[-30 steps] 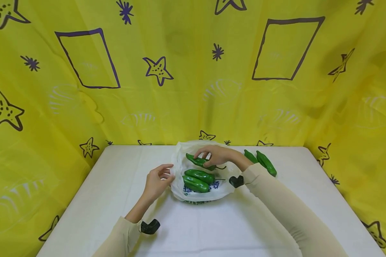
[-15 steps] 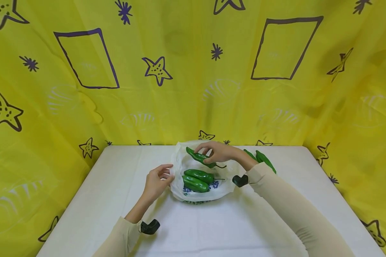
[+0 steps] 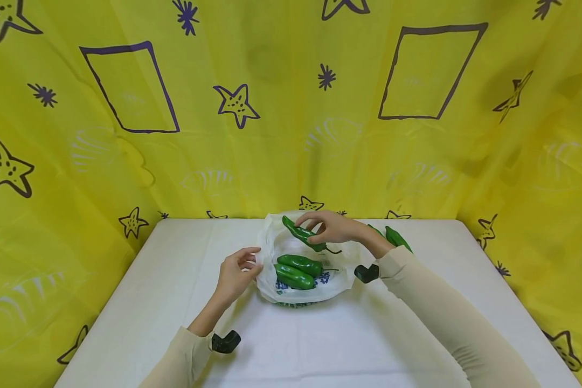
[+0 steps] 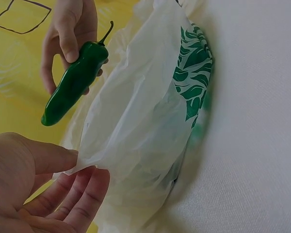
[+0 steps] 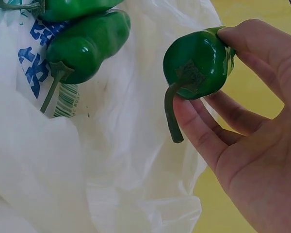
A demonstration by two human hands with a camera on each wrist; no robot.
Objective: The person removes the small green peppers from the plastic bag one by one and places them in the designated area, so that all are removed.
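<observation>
pepper higher between curled right fingers

Counter is showing a white surface, faintly creased toward the near side. Bag, white with green print low on its outer wall, is sitting mouth-up near the far edge, about mid-width. Two peppers are lying near its right side, partly hidden.

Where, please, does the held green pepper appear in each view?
Head: held pepper just right of centre, slightly below mid-height.
Left wrist: held pepper in the upper left, slanted.
Right wrist: held pepper in the upper right, seen end-on.
Shared landmark: white plastic bag.
</observation>
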